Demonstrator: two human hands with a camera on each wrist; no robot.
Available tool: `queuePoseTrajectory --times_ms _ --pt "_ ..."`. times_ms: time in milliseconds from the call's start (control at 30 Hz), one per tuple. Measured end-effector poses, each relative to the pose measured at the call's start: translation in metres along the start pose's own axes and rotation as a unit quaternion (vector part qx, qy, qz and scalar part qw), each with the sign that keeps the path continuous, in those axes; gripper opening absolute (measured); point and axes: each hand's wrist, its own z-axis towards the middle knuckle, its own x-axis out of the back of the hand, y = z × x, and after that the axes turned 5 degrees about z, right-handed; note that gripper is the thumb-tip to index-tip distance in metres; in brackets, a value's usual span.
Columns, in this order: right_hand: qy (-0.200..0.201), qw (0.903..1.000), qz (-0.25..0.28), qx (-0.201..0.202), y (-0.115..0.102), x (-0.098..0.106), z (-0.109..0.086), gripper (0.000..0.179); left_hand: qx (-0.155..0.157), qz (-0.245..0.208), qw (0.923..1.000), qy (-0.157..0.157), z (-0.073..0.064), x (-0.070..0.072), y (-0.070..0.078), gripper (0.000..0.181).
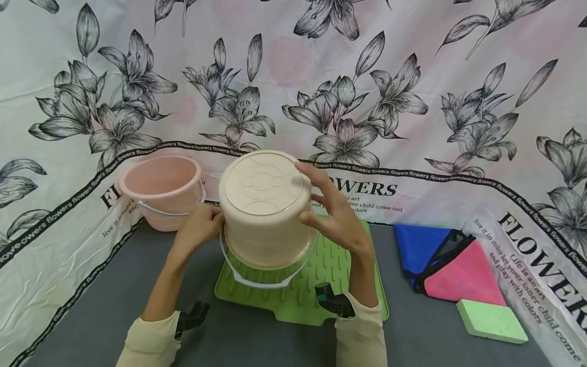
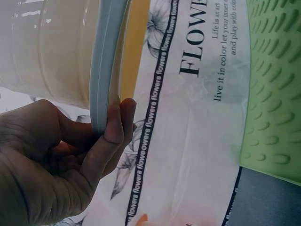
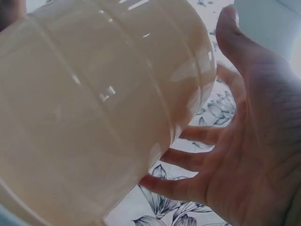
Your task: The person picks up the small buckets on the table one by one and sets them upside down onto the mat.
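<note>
A cream bucket is held upside down and tilted above the green ribbed mat, its base facing up. Its pale grey handle hangs below the rim. My left hand pinches the bucket's rim at the handle's side, thumb on one face and fingers on the other, as the left wrist view shows by the handle. Against the other side of the bucket, my right hand has its fingers spread. In the right wrist view several fingertips touch the bucket's wall, and the thumb stands away from it.
A pink bucket with a handle stands upright at the back left. To the right lie a blue cloth, a pink cloth with black edging and a light green sponge block. A flower-printed sheet hangs behind the grey table.
</note>
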Motion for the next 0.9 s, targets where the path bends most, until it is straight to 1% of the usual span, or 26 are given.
queuePoseTrajectory --times_ms 133,233,333,500,700,800,900 --pt "-0.021 0.9992 -0.034 0.009 0.002 -0.001 0.001 0.105 0.011 0.012 0.9998 -0.01 0.002 -0.004 -0.005 0.048" --pt "-0.023 0.9973 -0.07 0.008 0.004 -0.002 0.003 0.099 0.024 0.02 0.9994 -0.013 0.005 -0.008 -0.009 0.046" --pt "-0.022 0.9957 -0.09 0.003 0.007 -0.003 0.004 0.094 0.033 0.017 0.9991 -0.023 0.009 -0.014 -0.013 0.044" --pt "-0.027 0.9945 -0.099 -0.019 0.011 -0.005 0.004 0.092 0.037 -0.001 0.9986 -0.037 0.016 -0.023 -0.024 0.039" --pt "-0.043 0.9928 -0.101 -0.048 0.018 -0.004 0.004 0.086 0.045 -0.01 0.9981 -0.042 0.019 -0.03 -0.033 0.032" --pt "-0.059 0.9906 -0.11 -0.056 0.021 -0.004 0.004 0.083 0.062 -0.016 0.9969 -0.045 0.021 -0.035 -0.037 0.03" --pt "-0.07 0.9879 -0.121 -0.068 0.023 -0.005 0.004 0.083 0.083 -0.041 0.9944 -0.052 0.021 -0.039 -0.04 0.03"
